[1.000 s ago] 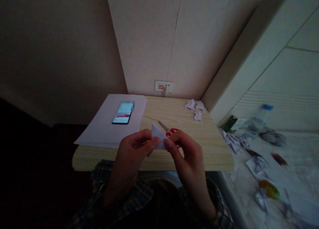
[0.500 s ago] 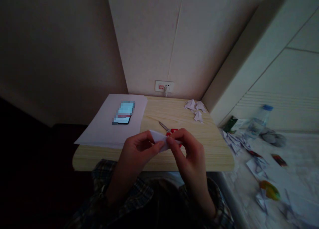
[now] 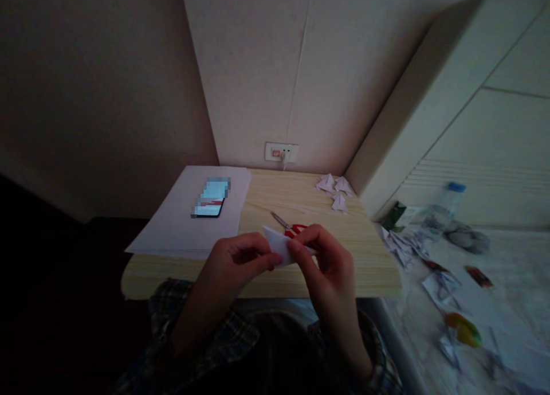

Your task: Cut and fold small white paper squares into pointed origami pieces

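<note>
A small folded piece of white paper (image 3: 278, 247) is held above the front part of the wooden tabletop. My left hand (image 3: 238, 264) pinches its left lower edge between thumb and fingers. On its right side, my right hand (image 3: 325, 261) grips it with thumb and forefinger, hiding part of that end. Just beyond the paper lie scissors (image 3: 282, 222) with red handles, partly covered by my right hand. Three folded paper figures (image 3: 339, 202) sit together at the tabletop's back right corner.
On the tabletop (image 3: 275, 194), a phone (image 3: 211, 199) with a lit screen rests on white paper sheets (image 3: 172, 229) at the left. A wall socket (image 3: 281, 152) is behind. To the right, a lower white surface bears a water bottle (image 3: 444, 206), several folded papers (image 3: 399, 247) and a yellow-green object (image 3: 463, 329).
My left thumb and fingers have slid down to the paper's lower left edge, so more of its face shows. The right hand keeps its pinch. The view has shifted slightly.
</note>
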Demonstrator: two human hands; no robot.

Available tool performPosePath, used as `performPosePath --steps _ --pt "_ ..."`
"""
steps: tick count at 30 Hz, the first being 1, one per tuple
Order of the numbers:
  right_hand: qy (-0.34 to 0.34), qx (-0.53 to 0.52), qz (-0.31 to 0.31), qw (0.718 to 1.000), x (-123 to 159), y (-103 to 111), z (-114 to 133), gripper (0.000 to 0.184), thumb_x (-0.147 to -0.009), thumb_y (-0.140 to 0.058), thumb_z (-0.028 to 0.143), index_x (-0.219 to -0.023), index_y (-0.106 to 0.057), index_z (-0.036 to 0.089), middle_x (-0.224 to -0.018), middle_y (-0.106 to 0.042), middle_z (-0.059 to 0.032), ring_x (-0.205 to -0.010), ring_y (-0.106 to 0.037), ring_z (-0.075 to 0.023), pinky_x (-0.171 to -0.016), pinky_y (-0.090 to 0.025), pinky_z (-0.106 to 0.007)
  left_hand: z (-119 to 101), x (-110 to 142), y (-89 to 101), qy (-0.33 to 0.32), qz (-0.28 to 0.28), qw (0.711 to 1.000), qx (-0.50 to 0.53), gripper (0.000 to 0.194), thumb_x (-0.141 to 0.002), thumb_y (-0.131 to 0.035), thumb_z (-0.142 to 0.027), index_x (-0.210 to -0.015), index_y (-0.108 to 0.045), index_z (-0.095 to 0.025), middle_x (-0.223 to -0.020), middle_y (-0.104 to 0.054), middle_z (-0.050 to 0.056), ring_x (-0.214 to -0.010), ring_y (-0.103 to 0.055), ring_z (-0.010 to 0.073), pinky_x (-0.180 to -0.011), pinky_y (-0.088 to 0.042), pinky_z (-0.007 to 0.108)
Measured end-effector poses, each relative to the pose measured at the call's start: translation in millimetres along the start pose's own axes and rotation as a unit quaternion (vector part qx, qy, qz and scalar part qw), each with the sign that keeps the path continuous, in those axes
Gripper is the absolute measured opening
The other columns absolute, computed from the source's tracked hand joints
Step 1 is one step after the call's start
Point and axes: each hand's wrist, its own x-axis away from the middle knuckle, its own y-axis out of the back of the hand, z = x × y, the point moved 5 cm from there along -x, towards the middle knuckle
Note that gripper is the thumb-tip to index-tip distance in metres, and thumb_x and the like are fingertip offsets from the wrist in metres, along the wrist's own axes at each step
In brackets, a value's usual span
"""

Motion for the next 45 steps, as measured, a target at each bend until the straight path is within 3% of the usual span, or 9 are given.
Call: performPosePath --steps 4,9,15,19,21,27,35,40,45 --pt "-0.007 -0.007 0.003 1.0 1 -1 -1 0.019 -0.086 -0.068 0.024 -0.068 -0.063 0.021 -0.063 -0.064 0.0023 -0.062 -0.058 -0.0153 -0.059 -0.043 -0.027 4 1 0.7 -0.004 -0.02 1.0 -0.019 0.019 -0.066 -0.078 -0.024 -0.053 -0.066 -0.018 -0.055 -0.059 -0.004 -0.054 -0.05 0.011 -0.053 -0.038 0.022" --pt "0.002 -0.007 -0.012 1.0 1 1 1 0.018 -0.086 -0.068 0.023 -0.069 -0.062 0.022 -0.063 -0.064 0.0025 -0.063 -0.058 -0.0153 -0.059 -0.043 -0.027 2 1 -4.9 -0.024 0.011 0.999 -0.037 0.007 -0.071 -0.075 -0.023 -0.068 -0.075 -0.017 -0.069 -0.072 0.0 -0.066 -0.062 0.0154 -0.06 -0.046 0.023" --pt "0.002 -0.015 -0.002 1.0 2 -1 0 0.02 -0.087 -0.068 0.022 -0.069 -0.062 0.022 -0.064 -0.063 0.0028 -0.064 -0.058 -0.0152 -0.061 -0.043 -0.026 1 2 -3.0 -0.06 -0.001 0.996 -0.072 0.02 -0.07 -0.077 -0.023 -0.055 -0.063 -0.018 -0.058 -0.06 -0.004 -0.055 -0.052 0.0119 -0.053 -0.042 0.022" --pt "0.005 -0.021 -0.007 1.0 4 -2 1 0.02 -0.089 -0.067 0.022 -0.069 -0.062 0.022 -0.065 -0.062 0.003 -0.065 -0.057 -0.0153 -0.062 -0.043 -0.027 2 4 -11.2 -0.044 0.024 0.998 -0.046 0.003 -0.074 -0.072 -0.021 -0.075 -0.072 -0.018 -0.073 -0.07 0.0 -0.065 -0.06 0.0153 -0.056 -0.045 0.023" --pt "0.008 -0.015 -0.013 1.0 5 -2 3 0.021 -0.089 -0.066 0.022 -0.069 -0.061 0.022 -0.065 -0.062 0.0032 -0.065 -0.057 -0.0153 -0.061 -0.042 -0.027 0 5 -15.4 -0.04 0.032 0.998 -0.039 0.01 -0.075 -0.072 -0.023 -0.083 -0.075 -0.018 -0.08 -0.075 0.002 -0.071 -0.064 0.0173 -0.057 -0.047 0.023" --pt "0.013 -0.016 -0.018 1.0 6 -4 3 0.019 -0.088 -0.066 0.022 -0.069 -0.06 0.023 -0.065 -0.064 0.0024 -0.067 -0.059 -0.0167 -0.063 -0.044 -0.028 -4 5 -9.1 -0.064 -0.004 0.995 -0.072 0.007 -0.069 -0.08 -0.023 -0.068 -0.075 -0.019 -0.067 -0.072 0.001 -0.062 -0.06 0.0168 -0.061 -0.048 0.026" --pt "0.023 -0.024 -0.046 0.998 8 -1 4 0.02 -0.089 -0.066 0.023 -0.071 -0.06 0.023 -0.065 -0.061 0.0023 -0.066 -0.056 -0.0159 -0.061 -0.043 -0.028 -6 5 -6.3 -0.091 -0.013 0.996 0.003 0.011 -0.076 -0.076 -0.013 -0.071 -0.077 -0.023 -0.073 -0.074 -0.004 -0.071 -0.065 0.0129 -0.067 -0.05 0.019" --pt "0.017 -0.029 0.004 0.999 9 -8 3 0.017 -0.091 -0.064 0.022 -0.073 -0.061 0.022 -0.07 -0.063 0.0019 -0.07 -0.058 -0.0159 -0.064 -0.045 -0.028 -3 7 -2.1 -0.104 -0.065 0.99 0.067 0.014 -0.076 -0.075 -0.011 -0.07 -0.073 -0.023 -0.071 -0.071 -0.006 -0.07 -0.065 0.011 -0.068 -0.051 0.017" --pt "0.016 -0.017 0.027 0.999 6 -11 3 0.019 -0.089 -0.065 0.022 -0.071 -0.063 0.022 -0.067 -0.064 0.0027 -0.065 -0.059 -0.0141 -0.062 -0.045 -0.026 3 5 -3.9 -0.078 -0.057 0.992 0.076 0.012 -0.077 -0.074 -0.014 -0.068 -0.073 -0.022 -0.067 -0.07 -0.005 -0.067 -0.065 0.0118 -0.064 -0.052 0.018"
